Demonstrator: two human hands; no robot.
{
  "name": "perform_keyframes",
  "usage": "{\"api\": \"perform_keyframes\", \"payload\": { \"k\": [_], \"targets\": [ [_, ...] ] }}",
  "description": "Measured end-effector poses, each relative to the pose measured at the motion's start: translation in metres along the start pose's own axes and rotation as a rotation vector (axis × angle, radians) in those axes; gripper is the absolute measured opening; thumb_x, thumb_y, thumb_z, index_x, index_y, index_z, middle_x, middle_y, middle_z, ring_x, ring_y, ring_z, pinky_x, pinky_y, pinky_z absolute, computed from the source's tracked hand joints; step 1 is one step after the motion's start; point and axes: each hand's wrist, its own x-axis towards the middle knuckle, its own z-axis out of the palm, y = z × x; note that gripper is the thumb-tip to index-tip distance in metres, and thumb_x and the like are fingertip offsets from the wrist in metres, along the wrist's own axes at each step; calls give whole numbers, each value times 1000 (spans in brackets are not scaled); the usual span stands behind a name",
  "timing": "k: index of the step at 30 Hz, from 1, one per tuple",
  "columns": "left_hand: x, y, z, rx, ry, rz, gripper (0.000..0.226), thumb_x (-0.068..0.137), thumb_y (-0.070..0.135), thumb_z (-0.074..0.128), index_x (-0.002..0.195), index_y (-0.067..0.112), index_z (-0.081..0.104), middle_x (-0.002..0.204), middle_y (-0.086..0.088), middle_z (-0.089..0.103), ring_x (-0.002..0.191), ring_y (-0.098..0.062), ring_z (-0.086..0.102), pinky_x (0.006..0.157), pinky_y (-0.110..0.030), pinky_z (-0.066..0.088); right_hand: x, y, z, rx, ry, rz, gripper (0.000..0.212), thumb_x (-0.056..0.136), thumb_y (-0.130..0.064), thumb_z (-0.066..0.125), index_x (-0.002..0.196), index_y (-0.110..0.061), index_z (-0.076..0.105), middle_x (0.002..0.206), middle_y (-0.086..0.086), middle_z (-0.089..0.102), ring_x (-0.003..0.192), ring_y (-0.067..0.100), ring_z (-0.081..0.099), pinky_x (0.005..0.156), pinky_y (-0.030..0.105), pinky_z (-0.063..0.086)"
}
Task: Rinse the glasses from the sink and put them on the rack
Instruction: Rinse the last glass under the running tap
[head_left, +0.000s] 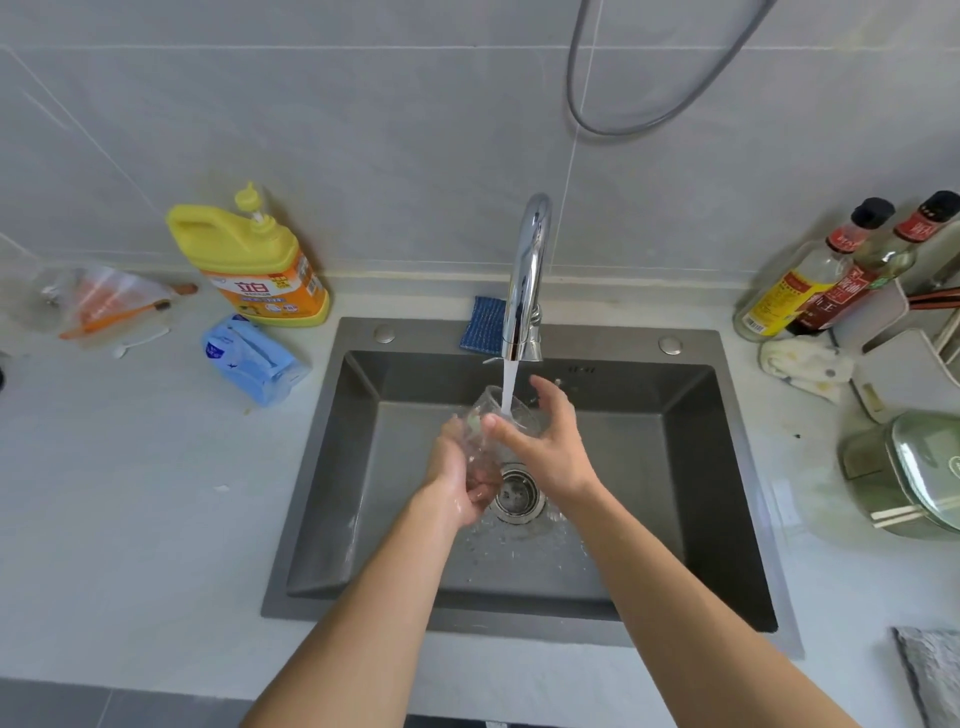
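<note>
A clear drinking glass (485, 434) is tilted under the running water from the chrome tap (527, 280), over the dark grey sink (675, 467). My left hand (457, 480) grips the glass around its base from below. My right hand (545, 441) holds the glass at its rim, thumb on the near side and fingers curled over the far side. Water streams into the mouth of the glass and splashes near the drain (517, 493). Another glass seems to lie on the sink floor by my right wrist, mostly hidden.
A yellow dish soap bottle (254, 260) and a blue packet (249, 358) stand left of the sink. A blue sponge (485, 325) lies behind the tap. Sauce bottles (821, 275), a white rack (914, 364), a cloth and a lidded pot (914, 473) fill the right counter.
</note>
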Motion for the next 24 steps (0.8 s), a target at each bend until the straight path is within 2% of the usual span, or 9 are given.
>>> {"api": "perform_keyframes", "payload": {
  "k": [3,5,8,12,13,16,19,22,24],
  "targets": [
    [-12,2,1,163,-9,-35,48,104,45,34,87,10,62,61,-9,61,35,-12,35,32,-17,22,-1,-6,8,268,-63,173,72,86,-44,81,146,-23,47,141,7,61,120,20,67,89,34,59],
    [-15,3,3,245,20,-3,47,108,33,30,84,8,62,59,-12,67,33,-15,48,33,-19,33,0,-9,10,215,-7,153,72,87,-51,77,144,-21,44,128,8,67,106,20,73,76,32,63],
    [-6,-3,11,397,92,132,55,111,37,26,101,7,70,98,-19,78,69,-30,74,61,-40,64,3,-10,17,-22,65,162,76,95,-60,60,146,-17,24,115,10,70,100,27,72,88,45,60],
    [-20,-9,24,506,63,348,72,102,73,19,126,27,69,127,-9,72,109,-31,72,90,-41,60,1,-10,21,-234,132,158,72,102,-65,32,148,-11,22,141,23,55,119,40,60,100,44,48],
    [-26,-8,25,524,29,434,63,102,73,28,123,31,68,124,-4,72,110,-26,70,92,-36,56,-1,-10,19,-242,118,143,72,102,-66,27,148,-11,24,147,21,50,123,38,58,102,43,46],
    [-25,-2,23,472,-123,473,46,105,63,37,107,34,72,105,3,75,86,-1,72,67,-20,58,-3,-4,12,-246,73,73,72,104,-64,23,153,-12,29,158,14,41,139,29,48,116,44,39],
    [-22,2,19,275,-175,273,73,101,77,21,102,35,82,104,-6,81,97,-23,78,89,-43,62,-7,1,6,-107,10,83,75,103,-65,36,164,-27,16,167,6,30,151,21,34,121,41,33],
    [-20,-2,26,192,-181,157,63,104,62,30,98,26,80,107,-12,80,91,-33,78,76,-42,59,-12,-2,3,170,-47,196,75,100,-61,53,159,-47,8,148,2,56,117,11,67,88,27,57],
    [-17,-5,30,122,-129,114,55,100,54,37,105,19,79,112,-15,79,92,-34,78,70,-40,60,-12,-5,4,176,-39,189,86,96,-59,60,160,-44,4,143,1,60,110,13,70,93,38,60]
  ]
}}
